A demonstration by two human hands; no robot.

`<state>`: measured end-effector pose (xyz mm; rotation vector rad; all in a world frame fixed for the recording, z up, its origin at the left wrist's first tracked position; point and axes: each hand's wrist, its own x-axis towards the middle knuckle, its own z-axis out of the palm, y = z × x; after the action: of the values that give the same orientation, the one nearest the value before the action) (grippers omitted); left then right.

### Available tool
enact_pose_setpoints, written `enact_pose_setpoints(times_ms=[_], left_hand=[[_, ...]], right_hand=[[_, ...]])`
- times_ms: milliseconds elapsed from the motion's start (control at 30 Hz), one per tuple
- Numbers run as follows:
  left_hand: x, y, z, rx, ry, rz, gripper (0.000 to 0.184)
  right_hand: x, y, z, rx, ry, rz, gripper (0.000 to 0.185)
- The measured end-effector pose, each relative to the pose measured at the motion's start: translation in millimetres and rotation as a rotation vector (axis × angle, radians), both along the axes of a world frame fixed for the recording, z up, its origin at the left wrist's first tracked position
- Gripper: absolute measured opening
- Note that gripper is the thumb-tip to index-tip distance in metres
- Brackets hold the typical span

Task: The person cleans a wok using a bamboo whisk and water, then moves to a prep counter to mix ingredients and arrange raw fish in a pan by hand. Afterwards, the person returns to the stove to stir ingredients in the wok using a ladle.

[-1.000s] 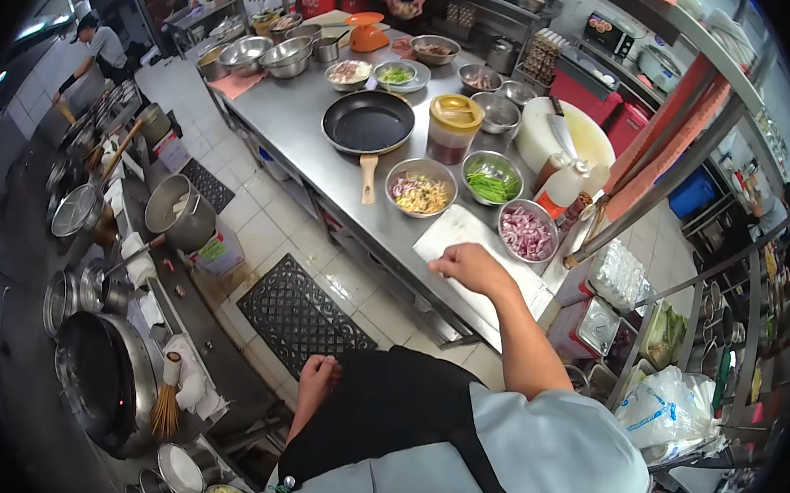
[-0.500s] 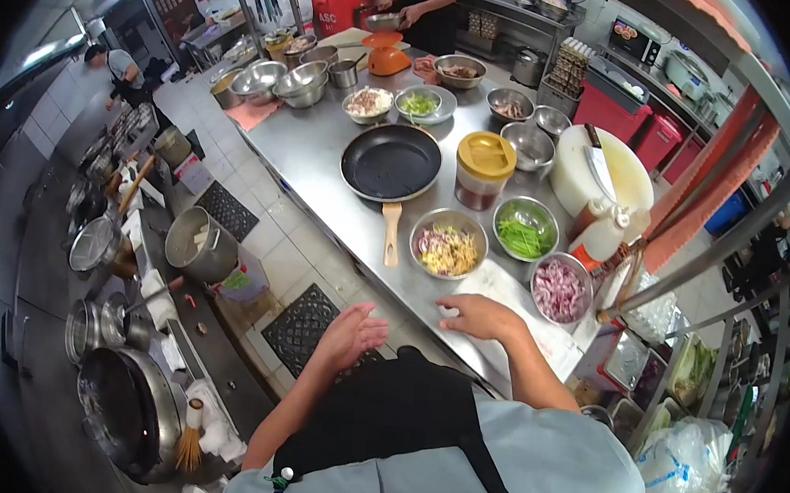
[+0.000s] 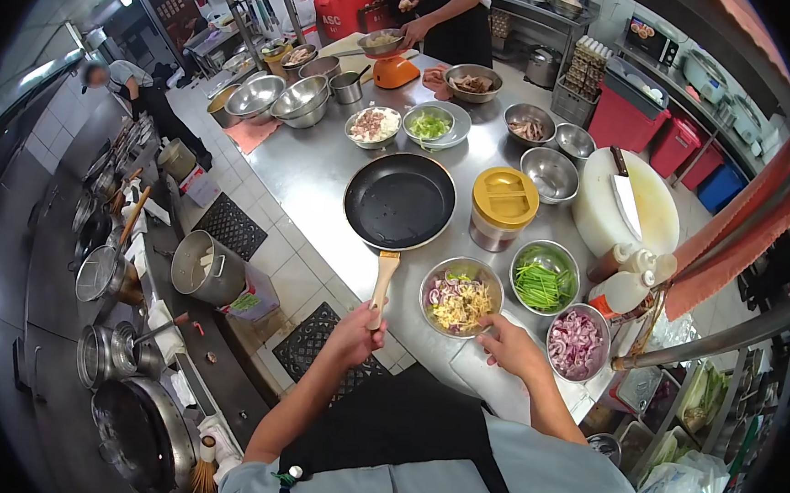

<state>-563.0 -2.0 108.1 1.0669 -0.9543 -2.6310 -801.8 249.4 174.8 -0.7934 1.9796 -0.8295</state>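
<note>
My left hand (image 3: 353, 337) is closed round the wooden handle of a black frying pan (image 3: 399, 201), which lies on the steel table (image 3: 327, 164). With its fingers closed on the rim, my right hand (image 3: 507, 343) holds the near right side of a steel bowl (image 3: 461, 297) of chopped yellow and purple pieces. Just right of that are a bowl of cut greens (image 3: 544, 277) and a bowl of sliced purple onion (image 3: 578, 343). A jar with a yellow lid (image 3: 504, 199) stands behind them.
A knife (image 3: 626, 194) lies on a round white board (image 3: 662, 219) at the right, near squeeze bottles (image 3: 623, 290). Across the table, co-workers stand by an orange scale (image 3: 395, 71). Stoves with a wok (image 3: 134, 434) line the left. Another person works at far left.
My left hand has risen from beside my apron and taken hold of the pan handle. My right hand has moved from over the white board to the rim of the bowl. A co-worker's bowl now sits on the scale.
</note>
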Motion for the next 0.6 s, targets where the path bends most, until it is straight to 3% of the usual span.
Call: enact_pose_setpoints(times_ms=[100,200,300,333,433,467,533,567,600], left_hand=[[18,-22,-1,-0.048,0.004,-0.071,0.038],[25,-47,-12,-0.076,0.040,-0.116,0.037],[34,-49,-10,-0.076,-0.007,-0.065,0.038],[42,-50,-10,-0.080,-0.018,-0.053,0.038],[78,-58,-25,-0.080,-0.094,0.002,0.039],[101,-60,-35,-0.070,-0.133,0.050,0.039],[146,-62,-47,-0.136,-0.175,0.057,0.039],[170,-62,-58,-0.167,-0.202,0.080,0.040],[197,-64,-97,-0.228,-0.221,0.124,0.035]], right_hand=[[-3,-7,-15,0.018,-0.001,-0.023,0.031],[-6,-20,27,0.079,0.063,-0.020,0.032],[-18,-39,34,-0.002,0.424,0.047,0.032],[-12,-58,54,0.107,0.376,-0.011,0.043],[17,-92,75,-0.336,0.429,0.047,0.054],[28,-100,80,-0.315,0.561,0.090,0.062],[6,-96,60,-0.197,0.701,0.091,0.057],[11,-99,73,0.036,0.553,-0.117,0.052],[-17,-81,39,0.097,0.767,-0.085,0.051]])
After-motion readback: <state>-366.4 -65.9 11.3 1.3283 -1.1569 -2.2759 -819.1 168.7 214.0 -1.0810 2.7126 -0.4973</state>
